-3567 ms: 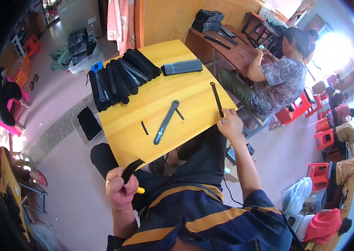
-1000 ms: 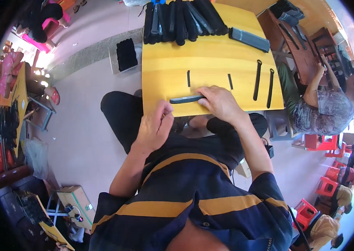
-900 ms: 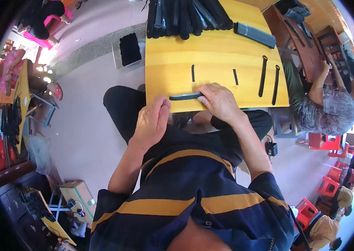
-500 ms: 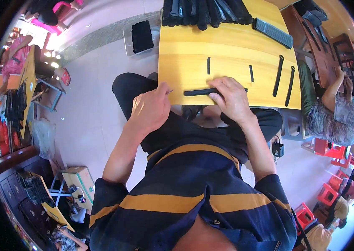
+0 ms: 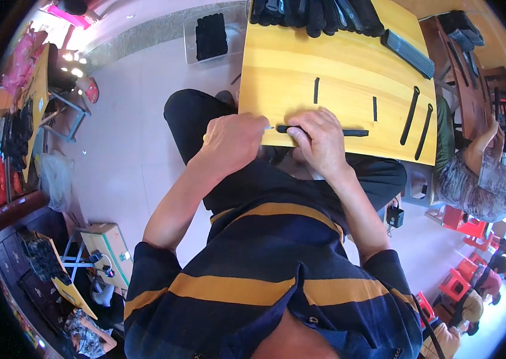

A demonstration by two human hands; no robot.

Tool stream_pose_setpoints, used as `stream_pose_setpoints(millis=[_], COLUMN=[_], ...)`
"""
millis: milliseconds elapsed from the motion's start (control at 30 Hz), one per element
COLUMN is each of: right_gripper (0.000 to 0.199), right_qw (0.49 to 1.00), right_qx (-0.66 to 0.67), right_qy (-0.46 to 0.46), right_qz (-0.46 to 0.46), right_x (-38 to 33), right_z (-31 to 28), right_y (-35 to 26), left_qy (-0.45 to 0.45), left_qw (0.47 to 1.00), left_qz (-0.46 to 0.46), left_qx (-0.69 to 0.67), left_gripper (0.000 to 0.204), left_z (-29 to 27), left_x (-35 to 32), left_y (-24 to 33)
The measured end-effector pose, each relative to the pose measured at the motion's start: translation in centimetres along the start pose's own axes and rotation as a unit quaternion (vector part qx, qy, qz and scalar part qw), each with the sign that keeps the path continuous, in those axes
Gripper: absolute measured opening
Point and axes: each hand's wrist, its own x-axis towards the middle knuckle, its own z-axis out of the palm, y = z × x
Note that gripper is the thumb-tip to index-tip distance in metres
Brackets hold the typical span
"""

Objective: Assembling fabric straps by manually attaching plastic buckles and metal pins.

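Reckoning from the right hand (image 5: 320, 140), its grip is closed on a black strap (image 5: 354, 133) that lies near the yellow surface's (image 5: 348, 66) six-o'clock edge, ends showing toward nine and three o'clock. The left hand (image 5: 235, 142) sits at nine o'clock, its grip wrapped round a slim tool (image 5: 270, 127) whose pale tip points at the strap's near end; whether they touch is unclear. One short black strip (image 5: 316, 91) lies at twelve, another (image 5: 375, 109) at two. Two ring-ended straps (image 5: 410, 116) rest toward three, a dark bundle (image 5: 319, 17) beyond twelve.
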Motion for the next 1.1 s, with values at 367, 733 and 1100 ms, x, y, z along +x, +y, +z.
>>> stream_pose_setpoints(millis=[367, 733, 1100], right_gripper=[0.02, 0.022, 0.023], right_qw=[0.998, 0.998, 1.0], right_qx=[0.05, -0.028, 0.019], right_qy=[-0.022, -0.042, 0.013], right_qz=[0.042, 0.047, 0.018], right_x=[-0.9, -1.0, -1.4], right_z=[0.6, -1.2, -0.3], right_y=[0.8, 1.1, 1.1], left_qy=[0.02, 0.037, -0.007], left_qw=[0.999, 0.995, 0.995], left_qz=[0.046, 0.088, 0.095], left_qx=[-0.012, -0.016, 0.024], left_gripper=[0.008, 0.009, 0.013], left_z=[1.4, 1.4, 1.5], left_x=[1.2, 2.0, 2.5], left_y=[-0.5, -0.7, -0.1])
